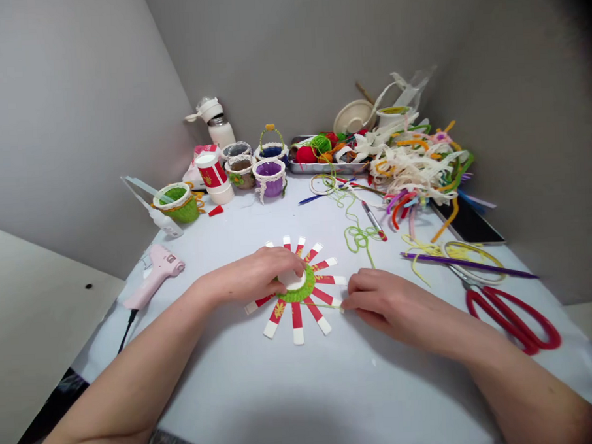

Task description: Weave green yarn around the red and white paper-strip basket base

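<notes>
A red-and-white paper cup (293,314) lies upside down on the white tabletop, its wall cut into strips splayed out like rays. Green yarn (299,290) is wound in a ring around its white base. My left hand (259,274) grips the cup from above, fingers over the base. My right hand (382,300) sits at the right of the strips, its fingertips pinching a strand of green yarn (326,306) that runs to the ring. The strips under my left palm are hidden.
A pink glue gun (156,277) lies at the left, and red-handled scissors (511,317) at the right. Loose green yarn (358,235) trails behind the cup. Small woven baskets (269,177) and a metal tray (317,159) stand at the back beside a heap of pipe cleaners and raffia (416,171).
</notes>
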`<state>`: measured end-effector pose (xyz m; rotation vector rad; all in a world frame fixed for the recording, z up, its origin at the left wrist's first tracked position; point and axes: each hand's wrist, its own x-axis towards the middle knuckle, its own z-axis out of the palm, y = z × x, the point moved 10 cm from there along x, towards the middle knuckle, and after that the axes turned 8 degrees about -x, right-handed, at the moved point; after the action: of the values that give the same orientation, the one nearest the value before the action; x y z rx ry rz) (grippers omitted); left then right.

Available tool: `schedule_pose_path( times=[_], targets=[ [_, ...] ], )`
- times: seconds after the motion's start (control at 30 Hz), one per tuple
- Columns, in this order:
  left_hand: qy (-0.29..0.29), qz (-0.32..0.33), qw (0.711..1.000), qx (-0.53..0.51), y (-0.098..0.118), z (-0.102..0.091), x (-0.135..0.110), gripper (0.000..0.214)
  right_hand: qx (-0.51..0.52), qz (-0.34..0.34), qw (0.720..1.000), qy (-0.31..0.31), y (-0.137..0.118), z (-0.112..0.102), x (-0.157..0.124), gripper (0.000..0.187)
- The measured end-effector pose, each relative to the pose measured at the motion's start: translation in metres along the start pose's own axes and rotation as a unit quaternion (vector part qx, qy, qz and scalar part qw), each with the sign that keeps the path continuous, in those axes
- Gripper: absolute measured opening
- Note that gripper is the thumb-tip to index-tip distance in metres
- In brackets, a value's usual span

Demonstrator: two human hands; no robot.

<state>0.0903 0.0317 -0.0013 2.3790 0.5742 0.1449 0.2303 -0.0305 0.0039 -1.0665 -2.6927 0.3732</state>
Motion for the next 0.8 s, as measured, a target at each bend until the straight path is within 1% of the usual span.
schedule_pose_path(
  times=[0.17,0.3,0.5,0.6,0.73,0.8],
  targets=[
    [0.0,-0.007,1.0,-0.002,0.0,-0.001,0.0,0.039,0.01,-0.01,1.0,-0.004,-0.006,-0.001,-0.002,0.031],
    [0.0,-0.007,1.0,-0.009,0.0,-0.002,-0.001,0.038,0.003,-0.021,1.0,-0.016,-0.01,0.003,-0.005,0.031],
    [-0.01,-0.01,0.999,-0.033,-0.002,0.001,-0.001,0.036,-0.065,-0.007,0.997,-0.028,-0.005,0.011,-0.007,0.031],
    [-0.007,-0.007,0.999,-0.033,-0.001,0.0,-0.001,0.035,-0.078,0.005,0.997,-0.014,-0.001,0.009,-0.006,0.03],
    [0.0,-0.005,0.999,-0.032,-0.001,0.0,-0.001,0.037,-0.058,0.034,0.997,0.034,0.009,0.001,-0.002,0.029],
    [0.001,0.007,0.999,-0.04,0.001,0.001,0.0,0.036,-0.053,0.048,0.996,0.048,0.016,0.002,0.002,0.028]
  ],
)
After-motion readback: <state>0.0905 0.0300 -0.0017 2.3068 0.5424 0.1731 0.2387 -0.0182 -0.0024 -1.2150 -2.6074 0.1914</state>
